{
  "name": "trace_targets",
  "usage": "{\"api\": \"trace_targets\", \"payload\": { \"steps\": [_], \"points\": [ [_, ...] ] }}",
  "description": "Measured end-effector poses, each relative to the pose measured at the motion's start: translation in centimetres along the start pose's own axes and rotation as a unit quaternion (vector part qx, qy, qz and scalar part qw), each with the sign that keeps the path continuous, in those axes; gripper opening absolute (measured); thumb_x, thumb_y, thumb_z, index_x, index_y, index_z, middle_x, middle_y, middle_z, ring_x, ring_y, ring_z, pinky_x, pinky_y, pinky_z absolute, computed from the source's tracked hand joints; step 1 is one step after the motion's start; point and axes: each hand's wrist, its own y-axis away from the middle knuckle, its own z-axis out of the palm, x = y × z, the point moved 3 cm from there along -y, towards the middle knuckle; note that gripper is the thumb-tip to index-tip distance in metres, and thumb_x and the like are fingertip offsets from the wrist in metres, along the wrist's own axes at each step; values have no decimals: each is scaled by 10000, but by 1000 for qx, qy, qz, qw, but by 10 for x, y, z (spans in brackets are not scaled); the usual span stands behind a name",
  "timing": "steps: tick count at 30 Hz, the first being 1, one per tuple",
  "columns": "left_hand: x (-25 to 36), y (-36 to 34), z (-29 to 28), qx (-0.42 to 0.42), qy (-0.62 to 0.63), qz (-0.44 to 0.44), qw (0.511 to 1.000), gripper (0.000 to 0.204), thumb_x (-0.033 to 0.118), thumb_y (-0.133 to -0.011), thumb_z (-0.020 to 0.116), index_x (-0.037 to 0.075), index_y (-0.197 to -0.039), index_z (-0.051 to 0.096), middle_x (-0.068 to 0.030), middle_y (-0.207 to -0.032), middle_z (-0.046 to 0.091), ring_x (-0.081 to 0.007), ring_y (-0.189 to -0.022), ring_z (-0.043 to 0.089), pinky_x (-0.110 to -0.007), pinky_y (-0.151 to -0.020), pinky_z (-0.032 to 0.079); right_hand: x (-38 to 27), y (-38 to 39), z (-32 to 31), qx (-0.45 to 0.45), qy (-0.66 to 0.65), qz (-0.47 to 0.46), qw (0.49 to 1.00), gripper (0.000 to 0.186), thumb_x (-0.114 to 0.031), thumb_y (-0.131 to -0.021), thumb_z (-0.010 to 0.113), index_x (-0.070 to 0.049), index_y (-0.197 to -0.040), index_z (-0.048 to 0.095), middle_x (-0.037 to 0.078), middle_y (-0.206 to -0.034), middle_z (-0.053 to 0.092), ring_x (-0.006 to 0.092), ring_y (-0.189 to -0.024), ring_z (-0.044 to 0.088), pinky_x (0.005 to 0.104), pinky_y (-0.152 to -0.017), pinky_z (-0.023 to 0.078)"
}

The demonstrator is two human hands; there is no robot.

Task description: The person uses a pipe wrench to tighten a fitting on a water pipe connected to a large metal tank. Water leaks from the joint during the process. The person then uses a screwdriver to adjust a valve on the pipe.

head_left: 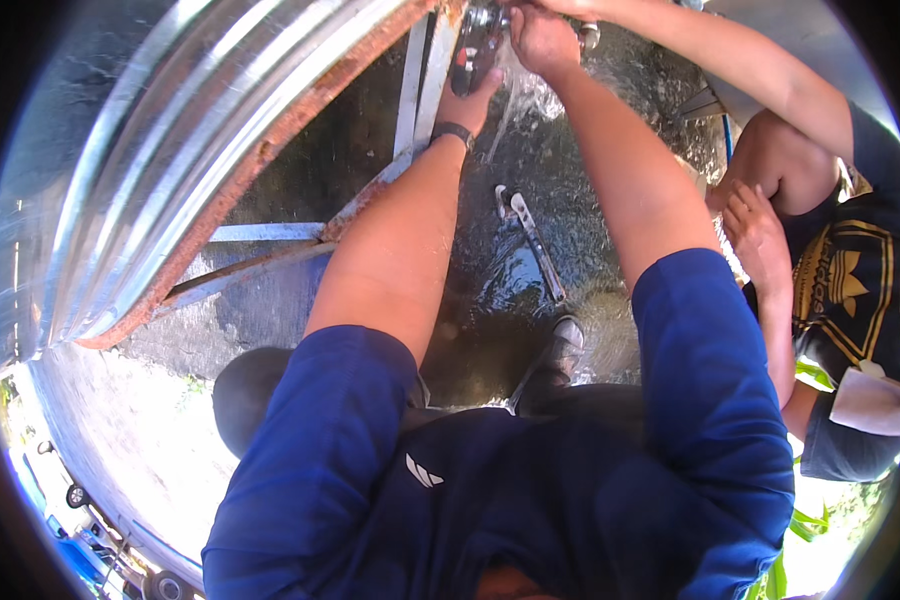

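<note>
Head view: how do the two hands stand?

The person's left hand (473, 98) is up against a shiny piece (478, 45) near the top edge, thumb raised beside it; whether its fingers close on it, one cannot tell. The right hand (545, 42) is curled just beside it, but its grip is cut off.

How would that piece handle?

Probably stiff, and slippery, with water (535, 95) splashing beside it. The weight is hard to judge; its lower sides look the best hold.

And around them?

A co-worker's arm (730, 65) reaches in from the right. A steel frame (270, 232) and ridged metal sheet (185, 130) stand left; below, a long tool (538, 245) lies on wet ground (470, 335).
</note>
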Motion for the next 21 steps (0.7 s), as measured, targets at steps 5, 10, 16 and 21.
{"api": "trace_targets", "payload": {
  "steps": [5,10,16,21],
  "points": [
    [-37,-27,8,47,-56,104,992,628,331,-645,976,2,-1080,664,-83,-975,724,-200,-890,688,-359,-834,546,-4,-5,2,70,21,13,997,345,-305,-1050,452,-98,-1184,694,185,-1119,731,375,-1069,682,481,-970,528],
    [-52,-17,17,114,-143,124,975,606,236,-703,921,30,-1190,625,-117,-1100,691,-264,-989,687,-424,-918,541,-2,4,2,55,0,25,998,342,-310,-1052,454,-119,-1229,675,189,-1160,716,385,-1097,668,497,-984,517],
    [-37,-2,9,89,-181,29,979,664,249,-771,850,46,-1328,552,-182,-1181,667,-373,-1110,644,-480,-1024,483,-6,0,2,62,16,28,998,335,-298,-1030,497,-102,-1242,667,222,-1139,712,428,-1069,671,522,-951,534],
    [-64,-13,22,122,-199,-54,971,617,280,-825,798,-3,-1309,541,-210,-1133,662,-381,-1064,646,-476,-996,498,-5,0,4,64,21,32,997,333,-300,-1020,503,-123,-1242,677,213,-1177,705,414,-1107,662,512,-985,518]
  ]
}}
